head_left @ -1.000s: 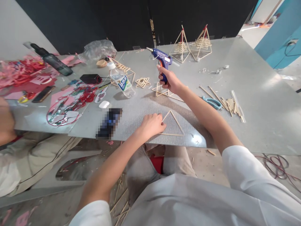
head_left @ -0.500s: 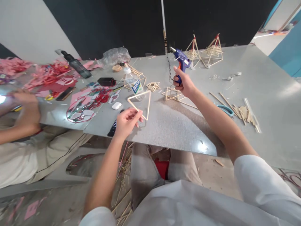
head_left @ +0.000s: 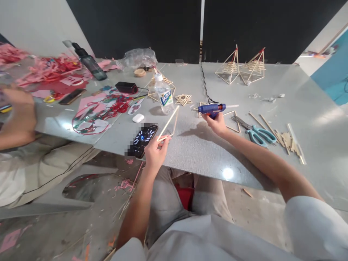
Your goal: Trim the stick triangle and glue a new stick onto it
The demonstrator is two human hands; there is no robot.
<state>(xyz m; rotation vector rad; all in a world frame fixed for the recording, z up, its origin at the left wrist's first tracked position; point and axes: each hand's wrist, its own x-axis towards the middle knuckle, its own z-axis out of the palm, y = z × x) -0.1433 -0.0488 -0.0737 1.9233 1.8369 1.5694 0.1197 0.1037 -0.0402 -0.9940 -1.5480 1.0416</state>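
Note:
My left hand pinches one side of a triangle of thin wooden sticks, held tilted above the table's front part. In my right hand is a blue glue gun, lying level with its nozzle toward the left and a white glue stick out of its rear. Behind and below the gun lies a stick frame, partly hidden by the gun and hand. A small star of sticks rests between the two hands, farther back. Beside my left hand is a phone with a lit screen.
A water bottle stands behind the triangle. Blue-handled scissors and cut sticks lie right. Two stick pyramids stand at the back. The gun's black cord runs backward. At left sits another person, whose arm rests near red ribbons.
My right hand has lowered the glue gun and turned it from upright to level. My left hand has tilted the triangle more edge-on. The view has shifted, uncovering the scissors and the phone.

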